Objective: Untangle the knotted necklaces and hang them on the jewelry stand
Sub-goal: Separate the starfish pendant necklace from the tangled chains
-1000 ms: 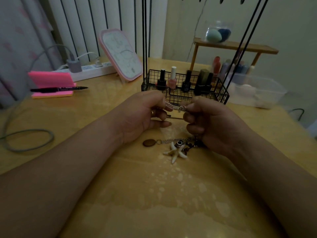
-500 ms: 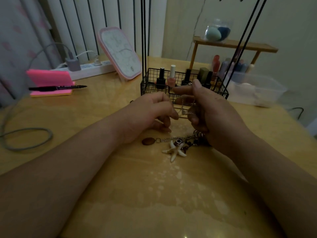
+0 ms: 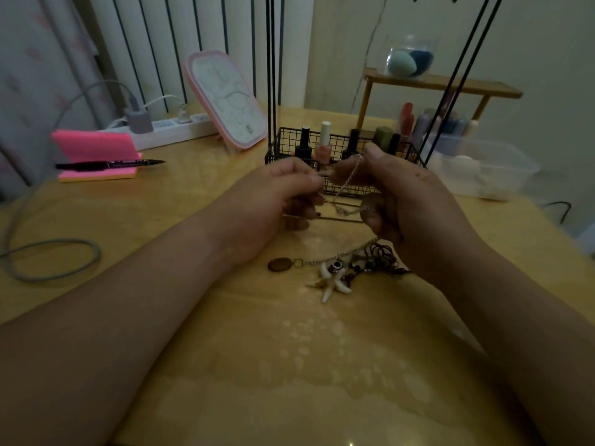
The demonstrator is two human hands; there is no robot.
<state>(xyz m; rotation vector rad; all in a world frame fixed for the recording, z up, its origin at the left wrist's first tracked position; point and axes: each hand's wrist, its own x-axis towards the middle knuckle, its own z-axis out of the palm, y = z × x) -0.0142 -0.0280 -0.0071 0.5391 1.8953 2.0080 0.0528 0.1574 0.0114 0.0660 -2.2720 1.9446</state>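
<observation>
Left hand (image 3: 277,194) and right hand (image 3: 402,201) each pinch the silver chain (image 3: 346,185) above the table (image 3: 289,365), in front of the wire basket (image 3: 338,149) (starfish pendant (image 3: 328,281) and tangle lying below)

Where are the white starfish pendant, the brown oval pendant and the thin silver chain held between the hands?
white starfish pendant (image 3: 328,281), head view, on its central body.
brown oval pendant (image 3: 279,264), head view, middle of the oval.
thin silver chain (image 3: 347,180), head view, on the raised slanting stretch.
</observation>
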